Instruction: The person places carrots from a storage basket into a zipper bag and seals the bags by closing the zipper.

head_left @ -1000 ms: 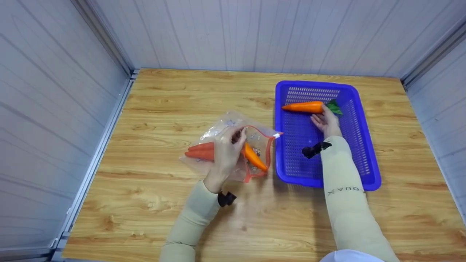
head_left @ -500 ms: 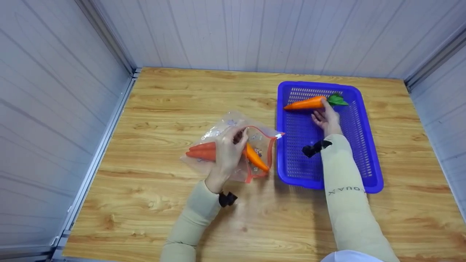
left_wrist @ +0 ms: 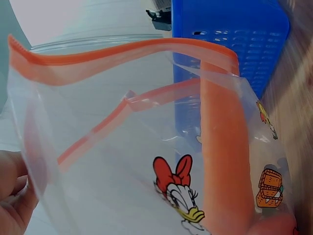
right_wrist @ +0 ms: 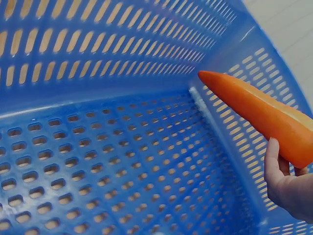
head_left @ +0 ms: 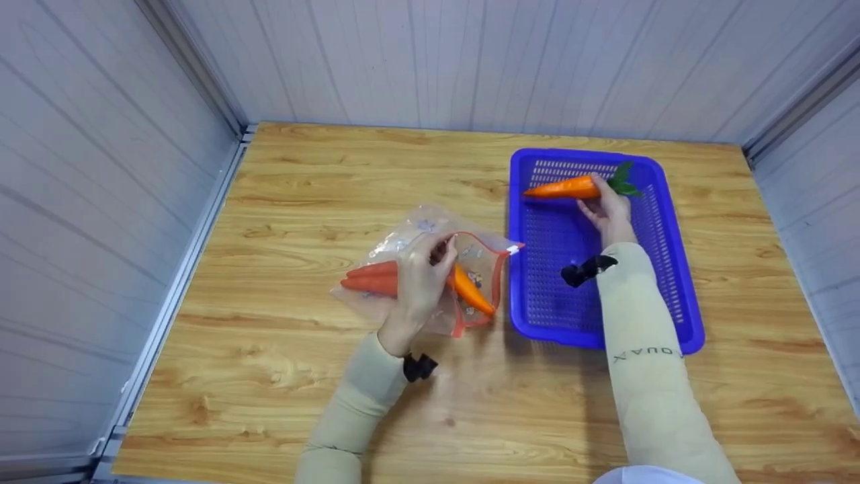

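Observation:
My left hand [head_left: 420, 272] pinches the edge of a clear zip bag [left_wrist: 112, 196] with an orange-red rim and cartoon prints, keeping its mouth parted. Two reddish carrots [head_left: 369, 278] lie deep in the bag, and a brighter orange carrot [head_left: 471, 290] slants close to the mouth. Over on the right, my right hand [head_left: 608, 210] grips a carrot with green leaves [head_left: 563, 187] by its thick end, inside the blue basket [head_left: 514, 269]. In the right wrist view this carrot [right_wrist: 259, 107] is raised above the basket floor, tip toward the far corner.
The wooden table [head_left: 269, 390] carries both bag and basket, the bag's zip corner right at the basket's left rim. Pale panel walls [head_left: 430, 60] enclose the back and sides. Each wrist wears a small black camera mount [head_left: 419, 368].
My right hand has lifted the leafy carrot slightly and shifted a little away from me, turning its leaves upward. My left hand and the bag stay where they were.

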### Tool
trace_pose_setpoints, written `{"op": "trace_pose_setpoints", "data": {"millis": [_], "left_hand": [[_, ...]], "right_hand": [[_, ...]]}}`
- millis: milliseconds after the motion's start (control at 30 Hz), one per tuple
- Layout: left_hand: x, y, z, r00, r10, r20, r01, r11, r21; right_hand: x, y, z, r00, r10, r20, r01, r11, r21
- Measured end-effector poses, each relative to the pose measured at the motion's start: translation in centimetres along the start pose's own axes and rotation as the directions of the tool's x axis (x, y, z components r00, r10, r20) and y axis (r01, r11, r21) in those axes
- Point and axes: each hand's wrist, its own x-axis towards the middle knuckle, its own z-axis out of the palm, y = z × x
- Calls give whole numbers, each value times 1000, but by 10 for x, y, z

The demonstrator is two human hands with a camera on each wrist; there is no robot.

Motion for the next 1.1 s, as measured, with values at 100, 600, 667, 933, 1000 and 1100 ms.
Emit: {"op": "trace_pose_setpoints", "data": {"millis": [100, 600, 667, 933, 1000, 1100], "left_hand": [[1, 1, -1, 1000, -7, 8, 7, 1000, 0], [2, 2, -2, 1000, 1, 0, -1, 1000, 7], [2, 2, -2, 1000, 13, -9, -13, 1000, 10], [3, 1, -1, 999, 40, -35, -39, 999, 26], [3, 1, -1, 999, 35, -30, -34, 999, 28], [4, 2, -1, 999, 33, -26, -32, 999, 27]], "right_hand": [[-6, -10, 2, 1000, 2, 28, -2, 1000, 3], [-52, -37, 1, 960, -96, 262, 66, 990, 124], [-62, -37, 1, 945, -117, 307, 79, 988, 135], [-105, -34, -1, 846, -188, 499, 106, 976, 188], [-116, -31, -2, 817, -202, 540, 115, 975, 190], [-131, -24, -4, 775, -222, 591, 143, 974, 178]]}}
